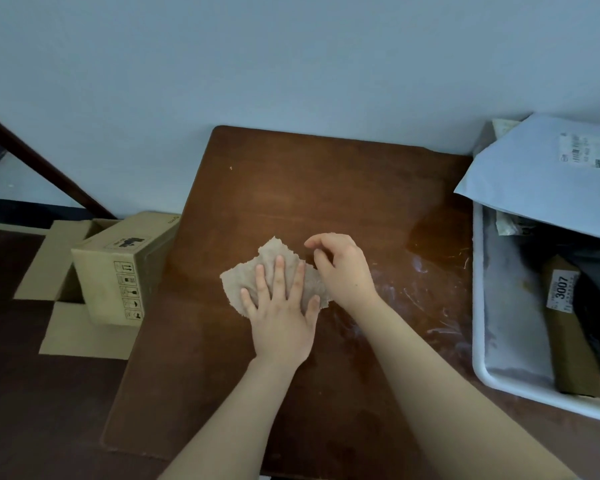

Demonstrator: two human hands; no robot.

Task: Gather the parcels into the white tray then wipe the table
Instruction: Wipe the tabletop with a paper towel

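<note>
The cloth [238,282], a ragged beige rag, lay flat near the middle of the brown desk [309,188]. The left grip [281,313] pressed down on it, palm flat and fingers spread. The right grip [343,271] sat on the cloth's right edge with its fingers curled; whether it pinched a fold there or only rested could not be told. The parcels looked already gathered: a grey mailer [541,174] and a brown parcel [568,341] sat in the white tray [478,306] at the desk's right side, so wiping seemed the step in hand. The rag looked thin, light and limp, likely to bunch or slide under the fingers rather than push stiffly. It would best be held under a flat palm, with a frayed edge gathered in so it did not trail. Pale smears [430,299] marked the wood between the rag and the tray, probably the patch most needing passes. A cardboard box [118,271] stood on the floor left of the desk.
</note>
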